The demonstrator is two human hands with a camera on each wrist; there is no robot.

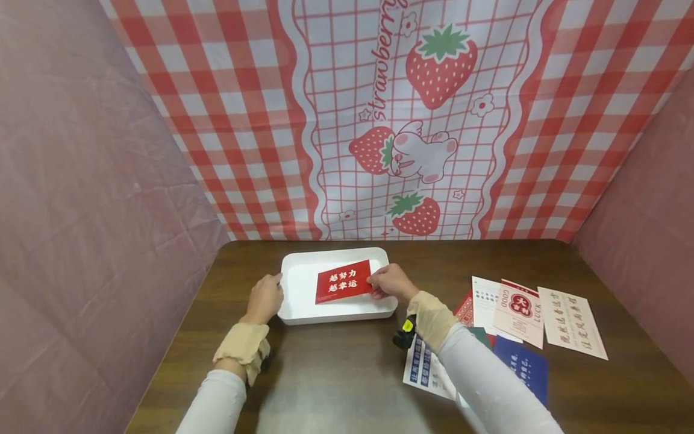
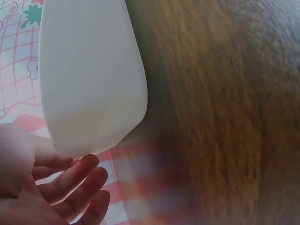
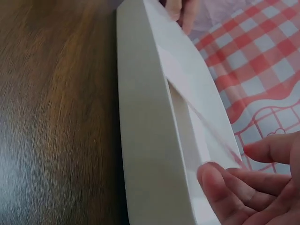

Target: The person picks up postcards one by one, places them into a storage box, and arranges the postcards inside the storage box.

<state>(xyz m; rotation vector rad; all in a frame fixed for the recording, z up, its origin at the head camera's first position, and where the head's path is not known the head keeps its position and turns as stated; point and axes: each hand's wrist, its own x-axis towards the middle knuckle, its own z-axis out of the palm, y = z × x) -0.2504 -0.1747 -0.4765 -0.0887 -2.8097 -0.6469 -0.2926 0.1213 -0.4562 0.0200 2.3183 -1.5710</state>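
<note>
Pinches red card (image 1: 343,283) by right edge between thumb and fingers of right hand (image 1: 393,282), tilted over white tray (image 1: 297,292) at frame centre, likely for control of angle. Grips tray's left end with loosely curved fingers of left hand (image 1: 264,299), apparently to steady it.

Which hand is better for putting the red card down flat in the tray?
Probably the right hand: it pinches the red card by its edge over the white tray, while the left hand touches the tray's opposite end.
</note>
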